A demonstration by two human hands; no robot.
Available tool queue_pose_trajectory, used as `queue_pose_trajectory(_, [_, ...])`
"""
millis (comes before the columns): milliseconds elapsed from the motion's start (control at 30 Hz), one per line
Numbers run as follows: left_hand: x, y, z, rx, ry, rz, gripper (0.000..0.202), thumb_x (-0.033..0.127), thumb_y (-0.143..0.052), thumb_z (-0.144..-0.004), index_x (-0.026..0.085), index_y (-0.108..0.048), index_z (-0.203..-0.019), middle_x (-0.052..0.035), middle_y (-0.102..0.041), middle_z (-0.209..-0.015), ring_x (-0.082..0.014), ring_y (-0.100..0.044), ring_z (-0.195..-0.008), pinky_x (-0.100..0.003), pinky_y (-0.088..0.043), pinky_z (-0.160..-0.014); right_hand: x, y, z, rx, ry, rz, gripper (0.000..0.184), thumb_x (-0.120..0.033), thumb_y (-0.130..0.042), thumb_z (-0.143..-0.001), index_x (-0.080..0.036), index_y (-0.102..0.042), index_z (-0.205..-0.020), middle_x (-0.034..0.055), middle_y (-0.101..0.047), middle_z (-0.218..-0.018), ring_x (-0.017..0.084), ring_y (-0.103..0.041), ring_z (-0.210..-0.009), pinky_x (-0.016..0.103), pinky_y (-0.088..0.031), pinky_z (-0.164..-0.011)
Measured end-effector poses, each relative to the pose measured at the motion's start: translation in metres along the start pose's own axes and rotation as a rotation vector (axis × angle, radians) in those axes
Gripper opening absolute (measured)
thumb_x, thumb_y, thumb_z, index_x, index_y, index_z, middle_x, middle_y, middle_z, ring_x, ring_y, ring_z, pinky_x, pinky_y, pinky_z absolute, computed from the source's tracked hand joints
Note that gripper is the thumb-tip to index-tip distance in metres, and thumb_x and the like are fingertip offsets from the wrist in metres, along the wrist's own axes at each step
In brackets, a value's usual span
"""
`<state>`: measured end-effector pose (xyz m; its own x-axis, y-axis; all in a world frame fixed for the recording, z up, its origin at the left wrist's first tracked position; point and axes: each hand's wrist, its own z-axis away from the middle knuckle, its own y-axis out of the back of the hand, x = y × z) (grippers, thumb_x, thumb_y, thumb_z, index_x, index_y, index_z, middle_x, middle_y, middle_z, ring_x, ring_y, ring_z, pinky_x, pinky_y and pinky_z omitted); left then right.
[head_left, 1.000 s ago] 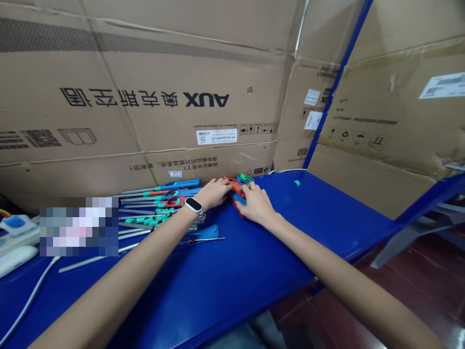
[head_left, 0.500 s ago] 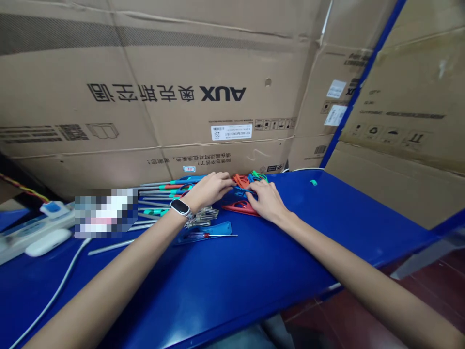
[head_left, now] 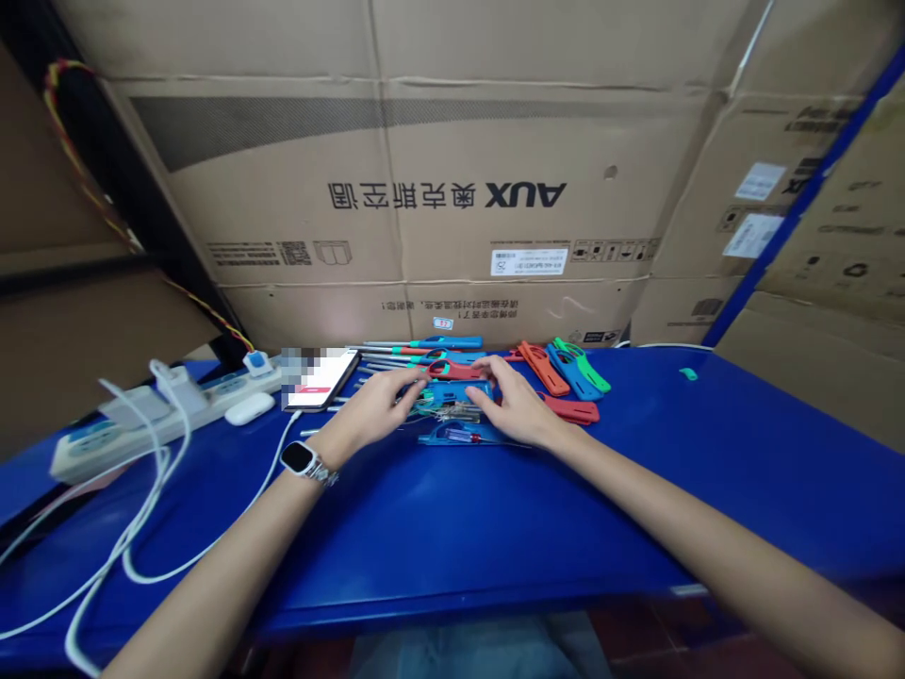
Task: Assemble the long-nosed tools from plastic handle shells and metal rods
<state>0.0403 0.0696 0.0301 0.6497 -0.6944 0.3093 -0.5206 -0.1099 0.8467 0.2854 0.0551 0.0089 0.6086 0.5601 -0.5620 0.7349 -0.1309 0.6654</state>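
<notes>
Over the left part of the pile, my left hand [head_left: 382, 405] is open, thumb and fingers apart, near the metal tubes of long-nosed gas lighters. My right hand [head_left: 515, 401] is also open, its thumb and fingertips around the right end of a blue lighter handle [head_left: 463, 388]; contact is unclear. Just behind that lies a red lighter [head_left: 456, 371], and at the back a blue lighter [head_left: 452, 343]. Several clear inner parts [head_left: 459, 412] lie in front. A small screwdriver [head_left: 463, 436] rests on a blue handle shell [head_left: 435, 438] at the pile's near side.
Right of my hands lie loose handle shells: orange-red [head_left: 544, 368], blue [head_left: 574, 371], green [head_left: 588, 366] and red [head_left: 576, 409]. A phone [head_left: 325, 379], white earbud case [head_left: 250, 408] and power strip [head_left: 212, 401] with cables are at left. Cardboard [head_left: 452, 141] walls the blue table [head_left: 481, 528].
The view has swung left. My right hand has moved left from the loose coloured shells to the lighter pile, while my left hand has shifted left and its fingers have spread.
</notes>
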Motion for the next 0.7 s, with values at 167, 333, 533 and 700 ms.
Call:
queue_pose_trajectory(167, [-0.014, 0.016, 0.034, -0.003, 0.11, 0.028, 0.033, 0.035, -0.039, -0.098, 0.016, -0.064, -0.087, -0.0027, -0.067, -0.075, -0.016, -0.057, -0.063, -0.026, -0.039, -0.059, -0.002, -0.002, 0.01, -0.098, 0.025, 0.052, 0.016, -0.031, -0.057, -0.088, -0.021, -0.052, -0.099, 0.0059, -0.061, -0.1, 0.02, -0.055, -0.089, 0.036, -0.043, -0.082])
queue_pose_trajectory(333, [-0.004, 0.014, 0.047, -0.186, 0.088, 0.165, 0.017, 0.024, -0.051, -0.085, 0.017, -0.066, -0.081, -0.0014, -0.069, -0.075, -0.015, -0.06, -0.065, -0.024, -0.041, -0.058, -0.007, 0.0, 0.017, -0.311, 0.101, 0.227, 0.023, -0.038, -0.07, -0.082, -0.021, -0.061, -0.095, 0.0067, -0.061, -0.106, 0.025, -0.053, -0.102, 0.039, -0.038, -0.087])
queue_pose_trajectory(533, [0.016, 0.006, 0.049, -0.234, 0.018, -0.101, 0.013, 0.02, -0.053, -0.079, 0.019, -0.066, -0.078, -0.0024, -0.066, -0.071, -0.0173, -0.059, -0.064, -0.028, -0.043, -0.062, -0.007, -0.005, 0.014, -0.335, 0.163, 0.238, 0.017, -0.037, -0.067, -0.088, -0.02, -0.063, -0.09, 0.0042, -0.063, -0.099, 0.021, -0.057, -0.097, 0.036, -0.036, -0.086])
queue_pose_trajectory(700, [0.023, 0.0, 0.049, -0.173, -0.165, -0.31, 0.022, 0.026, -0.051, -0.088, 0.019, -0.06, -0.069, -0.0053, -0.061, -0.071, -0.0216, -0.058, -0.074, -0.033, -0.045, -0.071, 0.0, -0.009, 0.012, -0.329, 0.099, 0.085, 0.016, -0.034, -0.07, -0.086, -0.02, -0.063, -0.088, 0.0029, -0.066, -0.095, 0.019, -0.059, -0.092, 0.032, -0.04, -0.081])
